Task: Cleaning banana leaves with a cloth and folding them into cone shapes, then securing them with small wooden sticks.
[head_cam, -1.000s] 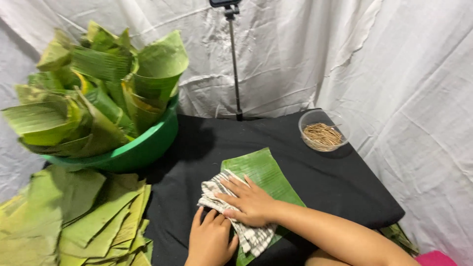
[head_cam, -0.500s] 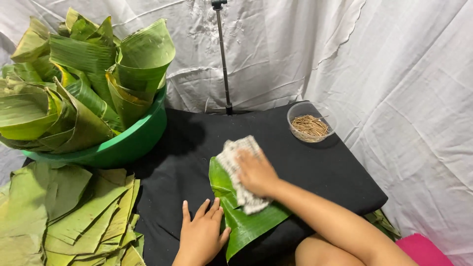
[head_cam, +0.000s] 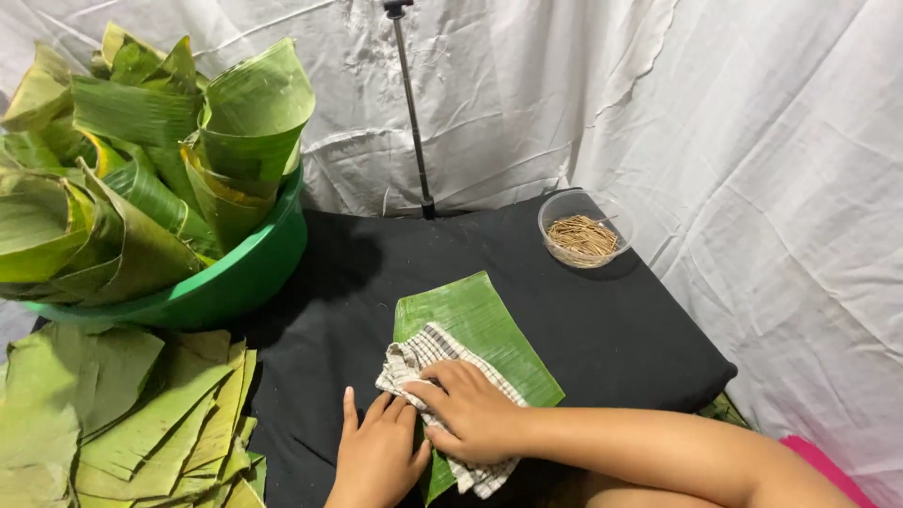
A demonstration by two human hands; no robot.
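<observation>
Where a flat, oblong green banana leaf piece (head_cam: 480, 329) lies on the black cloth-covered table (head_cam: 602, 329), a crumpled checked white-and-grey cloth (head_cam: 419, 357) rests on its near end. The right hand (head_cam: 475, 419) presses down on this cloth, fingers curled over it and gripping the fabric. The left hand (head_cam: 376, 452) lies flat just beside it, fingers spread, touching the cloth's edge. Farther back stands a clear round plastic bowl of thin wooden sticks (head_cam: 583, 230). To the left sits a green plastic basin (head_cam: 235, 277) of rolled leaves, with flat leaves stacked (head_cam: 122, 414) below it.
</observation>
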